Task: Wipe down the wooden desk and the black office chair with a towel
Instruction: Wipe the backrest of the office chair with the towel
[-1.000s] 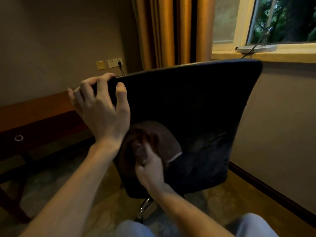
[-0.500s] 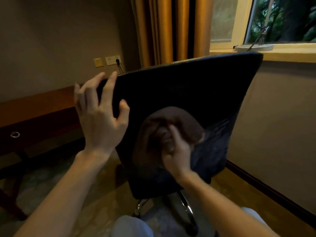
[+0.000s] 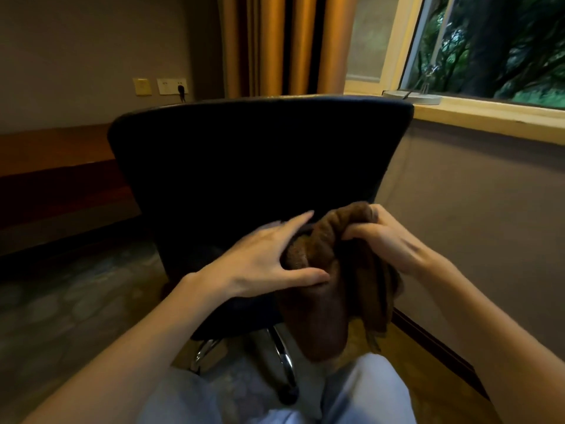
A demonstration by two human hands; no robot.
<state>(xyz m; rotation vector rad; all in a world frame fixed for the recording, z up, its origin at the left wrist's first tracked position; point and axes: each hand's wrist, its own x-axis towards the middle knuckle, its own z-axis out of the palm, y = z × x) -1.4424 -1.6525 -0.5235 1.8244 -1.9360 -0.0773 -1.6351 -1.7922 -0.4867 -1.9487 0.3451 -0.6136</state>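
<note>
The black office chair (image 3: 250,160) stands in front of me with its backrest facing me and its chrome base (image 3: 284,356) below. A bunched brown towel (image 3: 321,289) hangs in front of the lower backrest. My right hand (image 3: 385,240) is shut on the towel's top. My left hand (image 3: 266,264) rests against the towel's left side, thumb under the bunch and fingers spread. The wooden desk (image 3: 52,148) runs along the left wall behind the chair.
Orange curtains (image 3: 287,44) hang behind the chair. A window sill (image 3: 489,117) on the right carries a lamp base (image 3: 412,97). Wall sockets (image 3: 171,85) sit above the desk. Patterned carpet covers the floor. My knees in light trousers (image 3: 275,399) fill the bottom.
My left hand let go of the chair's top edge and came down to the towel. My right hand lifted the towel off the backrest and bunched it. The chair now stands upright and square.
</note>
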